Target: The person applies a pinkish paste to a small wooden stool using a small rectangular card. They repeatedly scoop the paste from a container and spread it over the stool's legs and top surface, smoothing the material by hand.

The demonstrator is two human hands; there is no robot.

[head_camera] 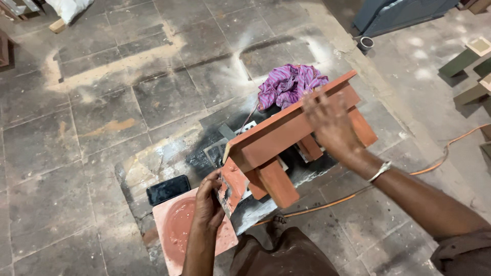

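So the red-brown wooden stool (286, 135) is tipped on its side over the stone floor (102, 117), long axis running from lower-left up to upper-right. Left hand (209, 202) clamps the near, lower end; right hand (330, 122) lies open-fingered and blurred against the far upper end.

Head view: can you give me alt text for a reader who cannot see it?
Two bare hands hold a red-brown painted wooden stool tilted over a stone floor, left hand at its near end, right hand on its side. A purple cloth lies behind.
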